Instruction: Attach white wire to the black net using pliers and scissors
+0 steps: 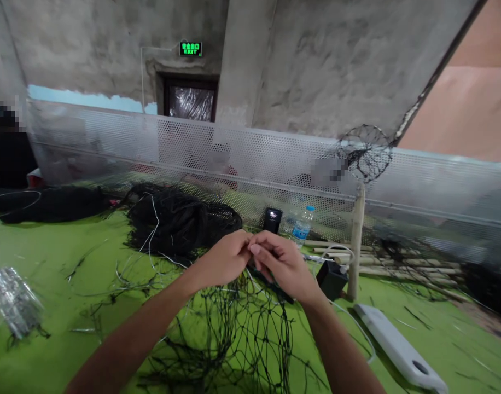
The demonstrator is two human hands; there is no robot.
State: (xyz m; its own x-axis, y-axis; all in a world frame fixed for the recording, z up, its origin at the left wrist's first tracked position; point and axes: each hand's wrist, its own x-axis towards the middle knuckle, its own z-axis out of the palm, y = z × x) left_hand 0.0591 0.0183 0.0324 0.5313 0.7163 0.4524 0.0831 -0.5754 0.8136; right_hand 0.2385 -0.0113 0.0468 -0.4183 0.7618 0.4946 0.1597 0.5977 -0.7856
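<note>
My left hand (229, 254) and my right hand (281, 262) meet at the fingertips in the middle of the view, both closed in a pinch. Whatever lies between the fingers is hidden or too thin to make out. A black knotted net (250, 339) with wide meshes spreads just below, its upper strands running up under my hands. Behind my left hand lies a large bundle of black cord (176, 219), with a pale wire (152, 230) looping over it. Part of a dark object shows beneath my right hand.
On the green table (90, 262) are clear plastic strips (15, 301), a white power bank (398, 345), a black box (331, 280), a dark phone-like object (272, 220) and a water bottle (302, 224). A wooden post (356, 241) stands by several sticks (418, 265). Behind is a perforated screen (254, 158).
</note>
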